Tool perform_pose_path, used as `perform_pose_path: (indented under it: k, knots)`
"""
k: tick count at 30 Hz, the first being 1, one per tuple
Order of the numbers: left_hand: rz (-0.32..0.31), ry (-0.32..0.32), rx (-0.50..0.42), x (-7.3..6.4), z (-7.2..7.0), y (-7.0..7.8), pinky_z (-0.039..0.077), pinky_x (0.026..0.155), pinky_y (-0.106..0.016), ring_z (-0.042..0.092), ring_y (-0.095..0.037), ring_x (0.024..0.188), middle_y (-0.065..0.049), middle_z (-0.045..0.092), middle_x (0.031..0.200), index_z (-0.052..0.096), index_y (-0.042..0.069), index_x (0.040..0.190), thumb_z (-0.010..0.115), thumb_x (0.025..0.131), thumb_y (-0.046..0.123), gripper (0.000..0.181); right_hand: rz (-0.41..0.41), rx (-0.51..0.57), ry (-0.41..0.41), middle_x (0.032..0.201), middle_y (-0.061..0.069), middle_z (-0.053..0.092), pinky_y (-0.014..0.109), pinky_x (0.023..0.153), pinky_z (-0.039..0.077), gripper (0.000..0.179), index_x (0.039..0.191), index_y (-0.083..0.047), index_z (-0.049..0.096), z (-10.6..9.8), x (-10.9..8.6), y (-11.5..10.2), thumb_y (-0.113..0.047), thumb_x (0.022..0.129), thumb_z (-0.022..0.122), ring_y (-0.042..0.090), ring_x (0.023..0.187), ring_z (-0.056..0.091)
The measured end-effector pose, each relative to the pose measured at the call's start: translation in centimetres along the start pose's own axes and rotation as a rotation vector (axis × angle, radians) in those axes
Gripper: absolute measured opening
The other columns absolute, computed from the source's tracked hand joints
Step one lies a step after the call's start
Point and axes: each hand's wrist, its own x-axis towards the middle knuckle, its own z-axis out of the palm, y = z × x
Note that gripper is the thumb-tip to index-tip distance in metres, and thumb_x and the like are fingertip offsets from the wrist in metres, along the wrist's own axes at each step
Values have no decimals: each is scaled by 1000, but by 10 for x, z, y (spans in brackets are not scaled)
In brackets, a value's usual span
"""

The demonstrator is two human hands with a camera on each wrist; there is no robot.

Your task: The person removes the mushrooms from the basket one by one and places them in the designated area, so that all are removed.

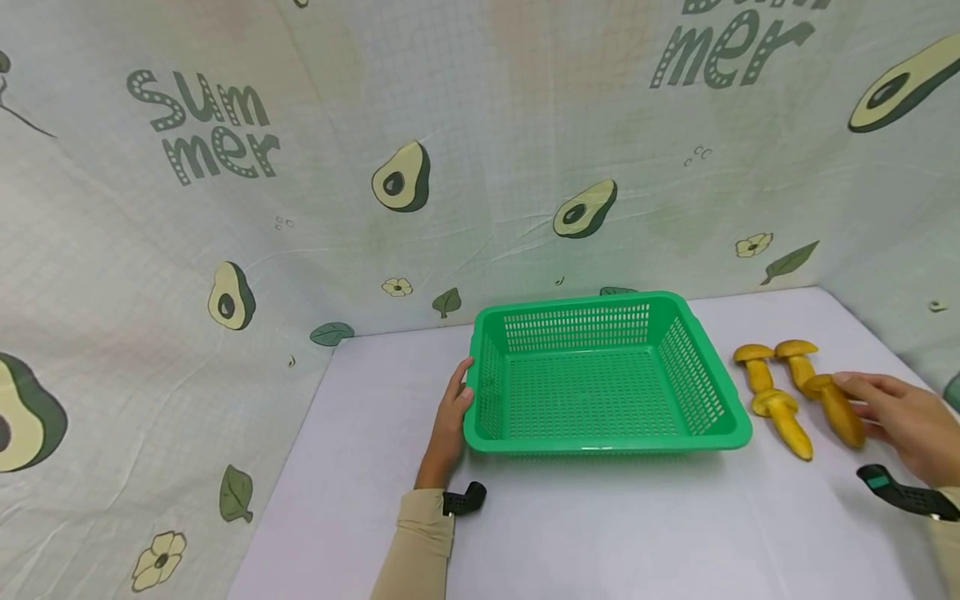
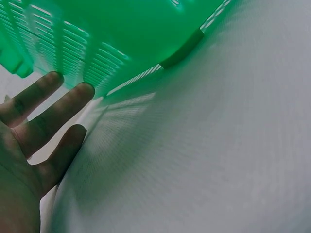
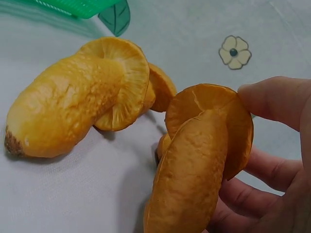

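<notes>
A green plastic basket (image 1: pixel 581 447) with slotted walls stands on the white table. My left hand (image 1: pixel 447 425) rests against its left side; in the left wrist view that hand's fingers (image 2: pixel 58 114) are extended and spread by the slotted wall. At the far right, my right hand (image 1: pixel 903 421) holds a yellow-orange mushroom (image 1: pixel 842 415) by its cap and upper stem. Seen from the right wrist, this mushroom (image 3: pixel 192 170) leans with its cap up, fingers at the cap's edge and behind the stem. Another mushroom (image 3: pixel 63 104) lies beside it.
Beside the basket's right wall lie more yellow mushrooms: one at the back left (image 1: pixel 757 371), one at the back right (image 1: pixel 797 362) and one in front (image 1: pixel 786 423). A printed cloth (image 1: pixel 487 167) hangs behind the table (image 1: pixel 585 533).
</notes>
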Motion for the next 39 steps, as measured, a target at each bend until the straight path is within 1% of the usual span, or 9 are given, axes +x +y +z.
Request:
perform_pose_path:
  k: [5, 9, 13, 17, 22, 24, 27, 34, 39]
  knots:
    - [4, 5, 13, -1, -1, 1, 27, 111, -54, 36, -28, 140, -9, 29, 161, 26, 14, 160, 34, 108, 25, 53, 5, -27, 10, 141, 39, 33, 23, 55, 43, 86, 146, 15, 30, 2, 11, 15, -58, 101, 41, 50, 110, 40]
    - [-2, 9, 12, -1, -2, 1, 32, 107, -52, 44, -28, 130, -14, 37, 156, 27, 14, 160, 34, 108, 25, 54, 17, -43, 17, 141, 38, 35, 27, 63, 43, 90, 147, 14, 31, 2, 19, 24, -62, 99, 42, 50, 111, 41]
    - [-2, 13, 17, -2, -3, 0, 39, 100, -48, 51, -27, 117, -19, 47, 146, 27, 14, 160, 34, 107, 25, 54, 5, -48, 12, 141, 39, 34, 26, 63, 41, 90, 146, 15, 32, 3, 17, 22, -61, 99, 44, 50, 112, 40]
    - [1, 18, 15, -3, -3, 0, 39, 100, -48, 52, -26, 117, -19, 47, 145, 27, 15, 160, 34, 107, 25, 54, -16, -60, 16, 139, 40, 35, 23, 58, 41, 86, 145, 16, 33, 5, 13, 17, -57, 101, 44, 50, 110, 41]
    - [-4, 28, 14, -3, -4, 0, 35, 104, -51, 48, -28, 124, -15, 41, 153, 28, 16, 160, 35, 107, 25, 54, -42, -105, 11, 139, 42, 34, 42, 75, 48, 93, 145, 18, 31, 8, 18, 20, -62, 99, 43, 52, 113, 41]
    - [-8, 27, 14, -3, -4, 0, 36, 103, -51, 48, -28, 123, -17, 42, 151, 28, 17, 160, 35, 107, 26, 54, -53, -125, 15, 138, 42, 34, 55, 84, 45, 96, 145, 18, 31, 10, 22, 24, -64, 98, 43, 53, 113, 40]
    - [-4, 26, 11, -2, -4, 1, 38, 101, -49, 51, -28, 119, -20, 47, 145, 28, 15, 160, 35, 107, 25, 54, -67, -152, 31, 137, 43, 33, 63, 90, 41, 93, 144, 19, 30, 11, 23, 25, -61, 99, 43, 54, 113, 40]
    - [14, 87, 3, 8, 3, -40, 37, 102, -54, 51, -29, 121, -9, 50, 144, 32, 38, 156, 37, 106, 41, 51, -81, -238, 48, 129, 43, 38, 52, 77, 43, 83, 138, 20, 35, 10, 7, 4, -54, 102, 45, 52, 106, 42]
    - [10, 84, 10, 7, 5, -39, 35, 104, -56, 48, -28, 126, -5, 44, 151, 32, 38, 157, 36, 106, 42, 51, -72, -273, 43, 126, 43, 39, 51, 76, 45, 85, 136, 21, 35, 10, 7, 3, -56, 102, 44, 52, 104, 43]
